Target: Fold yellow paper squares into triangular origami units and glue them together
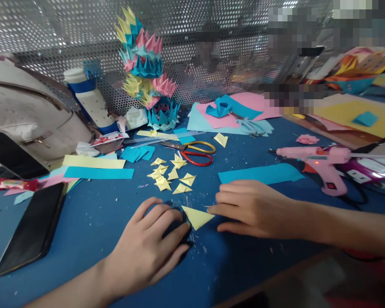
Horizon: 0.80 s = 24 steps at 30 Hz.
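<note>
A small yellow paper triangle [198,217] lies on the blue table between my two hands. My left hand [155,239] rests palm down with its fingers apart, the index fingertip at the triangle's left edge. On the other side my right hand [248,208] has its fingertips beside the triangle's right corner, fingers spread and holding nothing visible. Several folded yellow pieces [163,184] lie just beyond. Behind them are scissors [197,158] with one yellow and one red handle, and a blue paper strip [259,173] lies past my right hand.
A pink glue gun [321,160] lies at right. Two dark phones [32,231] and a light bag [28,98] are at left. At the back stand a bottle [91,100] and a colourful folded-paper tower [149,68]; coloured sheets [250,105] lie beside them.
</note>
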Each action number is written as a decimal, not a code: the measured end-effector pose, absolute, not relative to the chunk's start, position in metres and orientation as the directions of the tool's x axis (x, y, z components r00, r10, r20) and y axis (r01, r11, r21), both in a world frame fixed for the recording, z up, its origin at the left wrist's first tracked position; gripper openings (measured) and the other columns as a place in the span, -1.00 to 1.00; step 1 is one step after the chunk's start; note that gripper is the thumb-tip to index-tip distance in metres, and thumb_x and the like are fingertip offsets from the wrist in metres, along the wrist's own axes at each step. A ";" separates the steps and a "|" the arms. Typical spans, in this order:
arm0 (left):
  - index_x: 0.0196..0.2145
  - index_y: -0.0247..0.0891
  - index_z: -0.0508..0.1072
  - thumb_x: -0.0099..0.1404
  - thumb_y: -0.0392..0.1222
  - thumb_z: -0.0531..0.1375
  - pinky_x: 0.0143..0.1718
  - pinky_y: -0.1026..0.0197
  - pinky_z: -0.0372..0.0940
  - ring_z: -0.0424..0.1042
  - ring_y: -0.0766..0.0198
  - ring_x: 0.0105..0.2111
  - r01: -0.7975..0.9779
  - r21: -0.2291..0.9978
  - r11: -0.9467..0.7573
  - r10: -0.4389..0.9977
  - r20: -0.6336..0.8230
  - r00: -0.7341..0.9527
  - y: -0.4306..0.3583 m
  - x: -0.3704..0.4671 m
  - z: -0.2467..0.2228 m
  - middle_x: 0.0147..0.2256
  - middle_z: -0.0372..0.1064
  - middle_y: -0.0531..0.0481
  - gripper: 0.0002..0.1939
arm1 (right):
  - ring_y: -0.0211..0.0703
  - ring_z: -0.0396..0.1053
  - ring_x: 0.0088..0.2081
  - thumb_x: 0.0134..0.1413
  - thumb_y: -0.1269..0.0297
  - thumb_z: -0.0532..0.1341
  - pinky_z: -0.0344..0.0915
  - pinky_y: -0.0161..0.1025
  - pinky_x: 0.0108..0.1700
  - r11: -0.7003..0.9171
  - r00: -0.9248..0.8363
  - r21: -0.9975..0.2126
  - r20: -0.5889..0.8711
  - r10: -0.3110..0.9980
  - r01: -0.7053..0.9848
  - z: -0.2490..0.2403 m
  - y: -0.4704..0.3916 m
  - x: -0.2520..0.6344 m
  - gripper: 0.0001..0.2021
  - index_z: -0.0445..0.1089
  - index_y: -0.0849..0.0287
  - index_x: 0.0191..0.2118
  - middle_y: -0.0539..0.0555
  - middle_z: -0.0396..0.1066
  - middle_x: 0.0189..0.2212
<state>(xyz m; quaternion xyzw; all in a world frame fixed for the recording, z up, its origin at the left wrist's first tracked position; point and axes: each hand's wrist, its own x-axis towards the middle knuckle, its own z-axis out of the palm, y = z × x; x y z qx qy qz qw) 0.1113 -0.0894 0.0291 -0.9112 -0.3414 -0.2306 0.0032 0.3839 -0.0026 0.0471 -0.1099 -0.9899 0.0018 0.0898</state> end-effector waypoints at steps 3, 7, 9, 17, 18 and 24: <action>-0.04 -0.24 0.52 0.45 -0.26 0.07 0.00 -0.02 0.15 0.33 0.16 -0.26 0.629 0.146 -0.763 0.619 0.446 0.647 -0.090 0.112 0.031 -0.26 0.41 -0.05 -0.74 | -0.09 0.26 -0.30 0.39 -0.14 -0.06 0.05 -0.20 -0.33 0.963 -0.949 -0.028 0.162 0.269 0.268 0.038 0.000 0.372 -0.48 0.38 0.26 -0.10 0.13 0.41 -0.31; 0.04 -0.20 0.50 0.46 -0.22 0.04 -0.13 0.03 0.20 0.29 0.16 -0.29 0.648 0.171 -0.742 0.661 0.348 0.665 -0.088 0.112 0.030 -0.28 0.33 -0.06 -0.69 | -0.11 0.28 -0.30 0.34 -0.07 0.09 0.02 -0.23 -0.35 0.965 -0.957 -0.050 0.121 0.263 0.259 0.033 0.004 0.356 -0.59 0.35 0.25 -0.20 0.12 0.42 -0.33; 0.10 -0.18 0.46 0.47 -0.20 0.03 -0.18 0.06 0.20 0.28 0.17 -0.30 0.658 0.204 -0.725 0.685 0.308 0.660 -0.087 0.111 0.029 -0.28 0.31 -0.06 -0.67 | -0.14 0.28 -0.32 0.36 0.08 0.11 0.01 -0.24 -0.35 0.960 -0.954 -0.105 0.129 0.271 0.259 0.035 0.005 0.351 -0.70 0.35 0.24 -0.24 0.10 0.42 -0.36; 0.12 -0.14 0.46 0.48 -0.31 0.04 -0.08 0.08 0.29 0.39 0.18 -0.12 0.542 0.570 -0.617 0.776 0.328 0.538 -0.085 0.109 0.032 -0.10 0.44 -0.09 -0.65 | -0.33 0.27 -0.52 0.30 0.28 0.11 0.06 -0.37 -0.44 0.428 -0.819 -0.790 -0.156 0.552 0.439 0.058 -0.002 0.338 -0.82 0.26 0.21 -0.35 -0.05 0.40 -0.55; 0.09 -0.15 0.48 0.48 -0.31 0.04 -0.08 0.09 0.32 0.40 0.19 -0.11 0.509 0.617 -0.600 0.784 0.329 0.526 -0.084 0.109 0.032 -0.09 0.45 -0.09 -0.67 | -0.31 0.31 -0.50 0.30 0.25 0.10 0.10 -0.37 -0.42 0.359 -0.815 -0.826 -0.191 0.547 0.435 0.059 -0.003 0.338 -0.82 0.25 0.20 -0.34 -0.04 0.41 -0.54; -0.18 -0.22 0.57 0.45 -0.33 0.11 -0.22 0.24 0.40 0.51 0.29 -0.25 0.436 0.715 -0.547 0.808 0.315 0.498 -0.079 0.109 0.028 -0.25 0.53 -0.02 -0.79 | -0.32 0.24 -0.45 0.17 0.37 0.18 0.00 -0.34 -0.40 0.675 -0.869 -0.581 -0.122 0.479 0.454 0.059 -0.006 0.337 -0.83 0.28 0.19 -0.45 -0.07 0.36 -0.50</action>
